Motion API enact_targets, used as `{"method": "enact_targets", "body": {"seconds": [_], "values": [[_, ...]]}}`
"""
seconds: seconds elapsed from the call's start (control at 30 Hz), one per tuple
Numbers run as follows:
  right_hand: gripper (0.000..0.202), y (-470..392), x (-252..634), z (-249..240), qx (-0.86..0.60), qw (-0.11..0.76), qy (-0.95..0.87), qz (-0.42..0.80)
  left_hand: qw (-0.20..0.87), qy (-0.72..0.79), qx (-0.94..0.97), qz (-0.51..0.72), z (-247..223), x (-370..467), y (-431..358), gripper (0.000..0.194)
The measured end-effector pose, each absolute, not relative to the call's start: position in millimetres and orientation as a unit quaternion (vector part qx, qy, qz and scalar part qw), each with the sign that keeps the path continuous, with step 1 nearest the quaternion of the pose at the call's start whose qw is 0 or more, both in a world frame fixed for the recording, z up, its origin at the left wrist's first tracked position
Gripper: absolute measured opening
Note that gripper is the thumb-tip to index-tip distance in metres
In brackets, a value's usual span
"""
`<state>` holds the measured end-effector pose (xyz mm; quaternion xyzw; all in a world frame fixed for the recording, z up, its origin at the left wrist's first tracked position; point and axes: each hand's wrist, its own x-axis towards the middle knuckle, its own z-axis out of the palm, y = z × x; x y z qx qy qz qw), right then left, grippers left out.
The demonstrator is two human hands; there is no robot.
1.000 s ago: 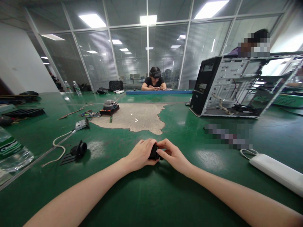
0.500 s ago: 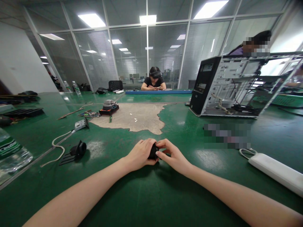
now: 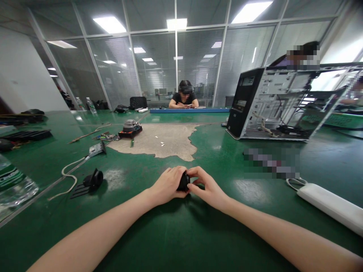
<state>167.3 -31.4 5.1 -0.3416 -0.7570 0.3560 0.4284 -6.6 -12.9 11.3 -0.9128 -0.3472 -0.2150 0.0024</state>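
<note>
A broad, glossy green tabletop (image 3: pixel 176 241) carries an opened black-and-silver metal computer tower (image 3: pixel 269 105) toward the right. Nearer, at the middle, the bare left hand (image 3: pixel 170 183) is curled around, and the bare right hand (image 3: pixel 207 187) pinches with thumb and fingertips the right edge of, a small black blocky object (image 3: pixel 183 183) held between them.

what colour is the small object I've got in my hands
The small object is black, as the head view shows.

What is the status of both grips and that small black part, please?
Left grip wrapped around small black part. Right grip, thumb and finger on its right side. Black slotted piece off left, not in the way.
</note>
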Motion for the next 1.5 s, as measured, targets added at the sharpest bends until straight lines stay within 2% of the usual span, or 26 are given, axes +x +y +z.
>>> {"method": "enact_targets", "body": {"seconds": [0.13, 0.43, 0.6, 0.8, 1.03, 1.23, 1.4, 1.5], "values": [[0.017, -28.9, 167.2, 2.5, -0.352, 0.437, -0.747, 0.357, 0.009, -0.346, -0.911, -0.225, 10.5, -5.9, -12.3, 0.053], [0.026, -30.6, 166.1, 2.4, -0.36, 0.388, -0.736, 0.422, 0.009, -0.34, -0.913, -0.226, 9.4, -6.9, -11.7, 0.056], [0.029, -33.8, 166.2, 5.7, -0.334, 0.424, -0.751, 0.38, 0.0, -0.345, -0.913, -0.216, 11.4, -6.1, -12.9, 0.057], [0.019, -28.5, 166.7, -0.7, -0.335, 0.438, -0.743, 0.38, 0.007, -0.345, -0.911, -0.225, 10.6, -5.6, -13.0, 0.053], [0.027, -29.0, 165.8, -1.3, -0.351, 0.413, -0.723, 0.429, 0.011, -0.346, -0.911, -0.222, 9.6, -6.7, -12.2, 0.055], [0.029, -33.5, 165.3, 3.7, -0.322, 0.433, -0.74, 0.401, -0.001, -0.346, -0.913, -0.216, 11.2, -6.7, -12.5, 0.056], [0.019, -31.7, 165.6, 1.5, -0.327, 0.43, -0.717, 0.441, 0.003, -0.346, -0.911, -0.224, 10.8, -6.1, -13.0, 0.054], [0.018, -30.9, 166.1, 1.8, -0.331, 0.449, -0.719, 0.414, 0.004, -0.345, -0.911, -0.228, 11.3, -5.8, -13.5, 0.054]]}}
